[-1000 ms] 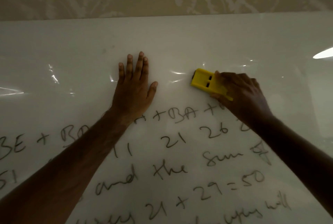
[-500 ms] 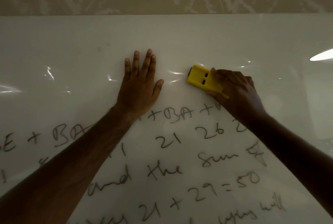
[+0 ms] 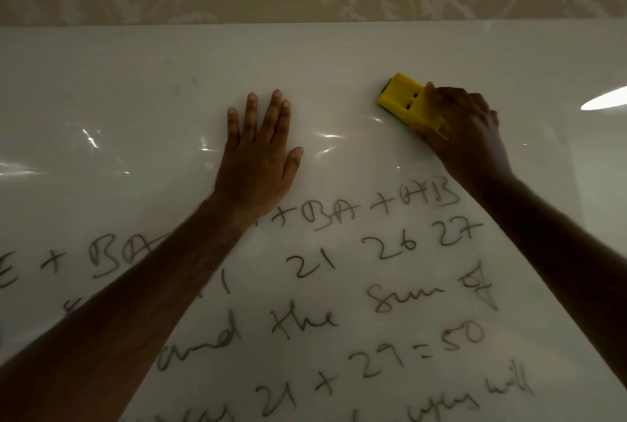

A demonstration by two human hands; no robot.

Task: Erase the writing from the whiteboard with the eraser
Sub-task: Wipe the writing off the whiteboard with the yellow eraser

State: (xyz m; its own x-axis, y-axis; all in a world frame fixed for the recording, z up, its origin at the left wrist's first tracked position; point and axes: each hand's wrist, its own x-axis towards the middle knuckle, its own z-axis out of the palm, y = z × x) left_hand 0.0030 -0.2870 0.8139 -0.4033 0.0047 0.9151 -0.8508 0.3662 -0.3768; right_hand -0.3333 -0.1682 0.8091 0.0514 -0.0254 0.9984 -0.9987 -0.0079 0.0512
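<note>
Bare whiteboard [image 3: 339, 58] surface lies open above the left hand [image 3: 258, 153] and to both its sides. Right of it, the eraser [image 3: 405, 102] and right hand [image 3: 468, 133] block passage.

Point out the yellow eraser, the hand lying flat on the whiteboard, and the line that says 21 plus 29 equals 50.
yellow eraser [image 3: 403, 101], head view, on its bare top face.
left hand [image 3: 258, 163], head view, on the back of the hand.
"21 + 29 = 50" line [image 3: 390, 362], head view, on the 29.
</note>
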